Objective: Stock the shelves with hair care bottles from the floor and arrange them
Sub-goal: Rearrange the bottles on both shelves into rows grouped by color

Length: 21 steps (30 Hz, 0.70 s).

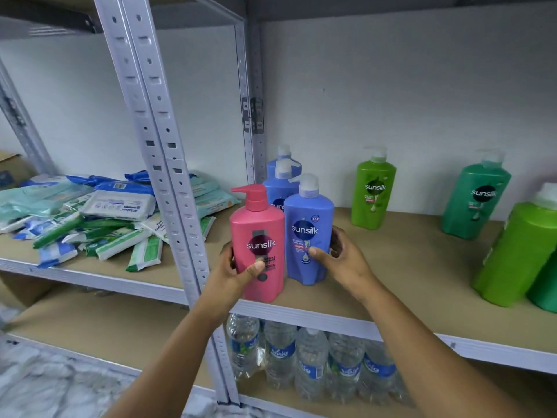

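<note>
Right now the left hand grips a pink plastic pump bottle at the wooden shelf edge; the right hand clasps a blue pump bottle. Released carelessly, the pink one might topple off.

The pink bottle carries a dark round logo patch; the blue bottle beside it has a navy one. Farther right stand a lime-green bottle and a teal-green bottle. The shelf board is tan, its frame white.
</note>
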{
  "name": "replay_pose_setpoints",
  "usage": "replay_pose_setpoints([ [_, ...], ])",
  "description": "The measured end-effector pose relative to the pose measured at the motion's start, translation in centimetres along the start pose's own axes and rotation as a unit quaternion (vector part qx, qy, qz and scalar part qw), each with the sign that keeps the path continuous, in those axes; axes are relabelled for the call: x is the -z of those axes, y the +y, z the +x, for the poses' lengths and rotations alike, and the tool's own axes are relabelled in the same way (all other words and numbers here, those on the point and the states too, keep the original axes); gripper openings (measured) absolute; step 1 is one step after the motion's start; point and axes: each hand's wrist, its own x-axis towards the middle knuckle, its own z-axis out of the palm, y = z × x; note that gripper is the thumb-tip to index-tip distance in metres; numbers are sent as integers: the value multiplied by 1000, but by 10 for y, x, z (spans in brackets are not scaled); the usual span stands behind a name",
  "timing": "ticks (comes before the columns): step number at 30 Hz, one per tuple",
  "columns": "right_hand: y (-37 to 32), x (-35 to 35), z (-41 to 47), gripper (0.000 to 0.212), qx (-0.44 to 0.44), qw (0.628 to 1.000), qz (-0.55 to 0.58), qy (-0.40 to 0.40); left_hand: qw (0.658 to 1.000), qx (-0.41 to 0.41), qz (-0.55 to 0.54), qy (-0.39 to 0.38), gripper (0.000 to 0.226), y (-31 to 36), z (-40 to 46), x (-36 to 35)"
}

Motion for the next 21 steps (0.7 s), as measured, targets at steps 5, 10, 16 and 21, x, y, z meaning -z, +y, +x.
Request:
replay_pose_setpoints([
  [5,-17,49,-47,55,-40,991,-77,99,999,35,-31,3,66,12,-18,-24],
  [10,-32,139,-99,39,-69,964,-128,221,995,75,-59,-33,63,30,-28,-78],
  [16,-50,221,-110,55,-99,921,-179,331,992,81,-63,-73,58,46,-18,-156],
  [21,-40,250,-93,69,-117,919,-183,330,993,64,-65,-77,46,48,-7,-206],
])
